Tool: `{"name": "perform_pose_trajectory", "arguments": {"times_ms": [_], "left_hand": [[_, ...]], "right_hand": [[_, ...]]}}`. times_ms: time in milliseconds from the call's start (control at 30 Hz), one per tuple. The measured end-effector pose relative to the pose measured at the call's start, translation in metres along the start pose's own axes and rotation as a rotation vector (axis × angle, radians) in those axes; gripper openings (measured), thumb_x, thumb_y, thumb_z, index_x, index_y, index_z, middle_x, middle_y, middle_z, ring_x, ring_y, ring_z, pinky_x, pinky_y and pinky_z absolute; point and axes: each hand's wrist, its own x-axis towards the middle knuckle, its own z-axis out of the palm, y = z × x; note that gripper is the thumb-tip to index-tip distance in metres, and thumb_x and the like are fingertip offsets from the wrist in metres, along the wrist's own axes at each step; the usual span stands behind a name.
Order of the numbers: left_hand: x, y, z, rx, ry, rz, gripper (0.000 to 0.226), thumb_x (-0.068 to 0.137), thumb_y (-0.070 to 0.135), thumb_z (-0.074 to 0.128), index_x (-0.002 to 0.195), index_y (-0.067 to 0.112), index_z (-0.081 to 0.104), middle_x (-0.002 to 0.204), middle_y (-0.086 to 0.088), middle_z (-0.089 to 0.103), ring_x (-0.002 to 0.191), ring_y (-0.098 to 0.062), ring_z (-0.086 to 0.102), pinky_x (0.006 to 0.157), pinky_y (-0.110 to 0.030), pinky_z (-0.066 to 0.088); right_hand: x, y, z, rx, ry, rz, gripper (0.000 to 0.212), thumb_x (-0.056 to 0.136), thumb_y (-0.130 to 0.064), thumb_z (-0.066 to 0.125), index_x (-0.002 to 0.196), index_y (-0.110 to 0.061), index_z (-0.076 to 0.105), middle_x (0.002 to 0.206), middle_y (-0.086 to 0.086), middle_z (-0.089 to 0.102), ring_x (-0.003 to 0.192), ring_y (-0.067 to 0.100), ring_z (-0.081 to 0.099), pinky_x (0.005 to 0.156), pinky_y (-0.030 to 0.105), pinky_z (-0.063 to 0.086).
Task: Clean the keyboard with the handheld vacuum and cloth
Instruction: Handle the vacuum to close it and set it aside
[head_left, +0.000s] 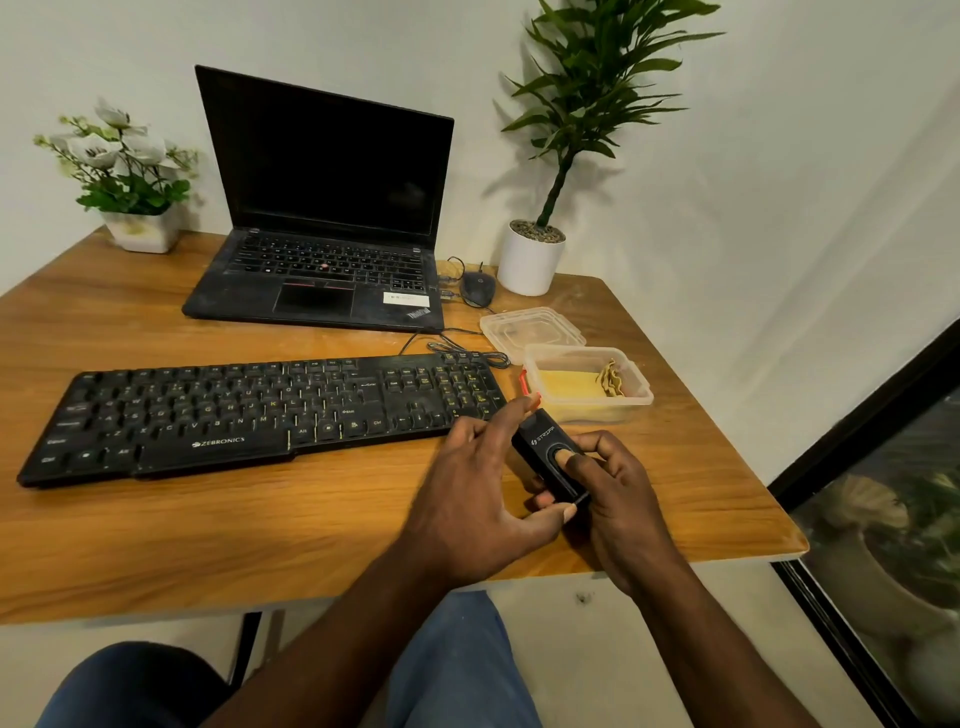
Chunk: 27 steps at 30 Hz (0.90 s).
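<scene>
Right hand (618, 499) grips the handheld vacuum (540, 441) just off the Zebronics keyboard (260, 410)'s right front corner, thumb on its button, while the left hand (472, 488) pinches it lengthwise; press firmly before sweeping the key rows, yellow cloth (569, 384) lying right of the keyboard.

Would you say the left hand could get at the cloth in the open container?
Probably yes: the cloth lies in a lidless container just beyond the left hand, nothing between them, though that hand must first release the handheld vacuum.
</scene>
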Motion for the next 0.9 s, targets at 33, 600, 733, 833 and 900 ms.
{"name": "perform_pose_trajectory", "arguments": {"times_ms": [33,600,733,833,900], "left_hand": [[0.0000,0.0001,0.0005,0.004,0.000,0.001,0.105,0.068,0.071,0.070,0.155,0.055,0.014,0.134,0.006,0.046,0.123,-0.010,0.046,0.101,-0.039,0.052],[0.0006,-0.0008,0.0002,0.007,0.018,-0.037,0.093,0.072,0.068,0.065,0.153,0.051,0.023,0.128,0.011,0.043,0.126,-0.011,0.046,0.102,-0.041,0.051],[0.0009,-0.0048,-0.0019,-0.067,0.036,-0.036,0.101,0.068,0.064,0.077,0.152,0.056,0.022,0.137,0.011,0.051,0.126,-0.008,0.048,0.101,-0.039,0.052],[0.0011,-0.0046,-0.0015,-0.053,0.027,-0.032,0.104,0.068,0.062,0.079,0.152,0.058,0.019,0.137,0.008,0.049,0.125,-0.009,0.050,0.101,-0.039,0.053],[0.0011,-0.0035,-0.0009,-0.047,0.035,-0.043,0.104,0.067,0.062,0.078,0.152,0.058,0.018,0.138,0.007,0.048,0.124,-0.011,0.051,0.101,-0.039,0.053]], "right_hand": [[0.0000,0.0006,0.0001,-0.011,0.011,-0.004,0.014,0.103,-0.014,0.060,0.115,-0.009,0.064,0.103,0.024,0.074,0.079,0.035,0.071,0.087,0.060,0.056],[0.0005,-0.0028,0.0035,-0.032,0.012,0.035,0.015,0.101,-0.019,0.064,0.112,-0.009,0.065,0.103,0.015,0.077,0.091,0.033,0.075,0.071,0.042,0.058],[0.0015,-0.0033,0.0051,-0.044,0.022,0.011,0.018,0.101,-0.018,0.064,0.113,-0.005,0.063,0.097,0.023,0.075,0.083,0.032,0.073,0.067,0.038,0.056],[0.0021,-0.0036,0.0037,0.026,-0.022,0.023,0.022,0.100,-0.017,0.065,0.116,-0.002,0.061,0.097,0.028,0.073,0.083,0.036,0.070,0.075,0.046,0.053],[0.0021,-0.0048,0.0031,0.038,-0.028,0.031,0.022,0.100,-0.016,0.064,0.116,-0.001,0.060,0.098,0.027,0.073,0.083,0.033,0.070,0.071,0.042,0.054]]}}
